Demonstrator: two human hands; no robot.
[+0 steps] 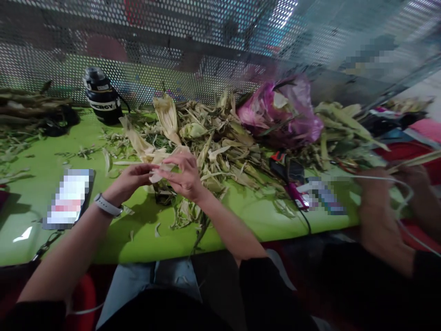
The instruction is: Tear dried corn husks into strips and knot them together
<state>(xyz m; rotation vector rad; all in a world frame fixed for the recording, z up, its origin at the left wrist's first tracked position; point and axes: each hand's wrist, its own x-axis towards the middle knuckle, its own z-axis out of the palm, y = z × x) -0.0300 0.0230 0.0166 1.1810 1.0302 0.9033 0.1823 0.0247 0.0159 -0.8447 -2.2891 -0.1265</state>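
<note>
Lime-green covers the tabletop (pixel 134 250), littered with dry scraps. Over its near part, the left hand (pixel 132 180) and the right hand (pixel 186 174) meet fingertip to fingertip at a pale corn husk piece (pixel 158 174). The left grip pinches it between thumb and fingers; the right grip pinches its other side, the remaining fingers curved above. The piece is held up off the tabletop, just in front of a heap of corn husks (pixel 230 151), tan and greenish, which spreads back to a perforated metal screen (pixel 148 69). A white-banded wristwatch (pixel 108 205) sits on the left wrist.

To the left of that forearm lies a smartphone (pixel 69 200), screen lit, its content blurred out. Behind, near the screen, a dark bottle (pixel 103 103) stands upright with large white lettering on its band. A crumpled pink plastic bag (pixel 268 112) rests against the heap's right side, husk inside and over it. Farther right, a co-worker's hands (pixel 377 184) appear blurred beside a white cable (pixel 409 197); what they hold is unclear.
</note>
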